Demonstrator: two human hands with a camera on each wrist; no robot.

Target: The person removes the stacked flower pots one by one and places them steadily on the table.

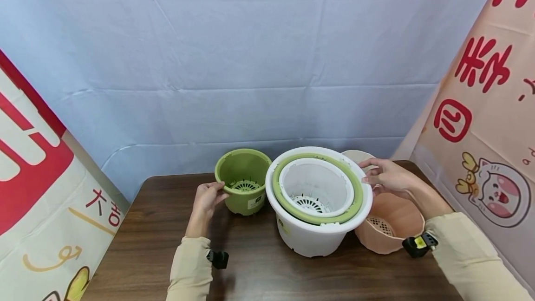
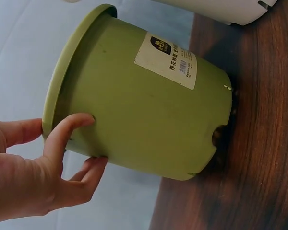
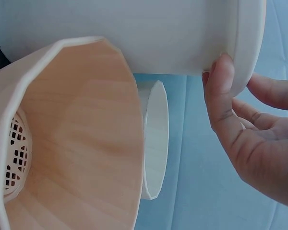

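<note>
My left hand (image 1: 207, 199) pinches the near left rim of a green flowerpot (image 1: 246, 202), thumb on one side of the lip and fingers on the other. A paper label (image 2: 168, 60) is stuck on this pot's side. At the centre stands a large white flowerpot (image 1: 311, 240) with a green-rimmed pot (image 1: 357, 194) and a smaller white pot (image 1: 317, 182) nested inside. My right hand (image 1: 388, 178) pinches the large white pot's right rim. In the right wrist view the thumb and fingers (image 3: 221, 81) sit on either side of that lip.
A peach pot (image 1: 397, 219) with a lattice bottom stands right of the white pots, under my right forearm. Behind it is a cream pot (image 3: 156, 143), partly hidden. All stand on a dark wooden table (image 1: 251, 273) before a pale blue cloth (image 1: 251, 59). Printed cloths hang at both sides.
</note>
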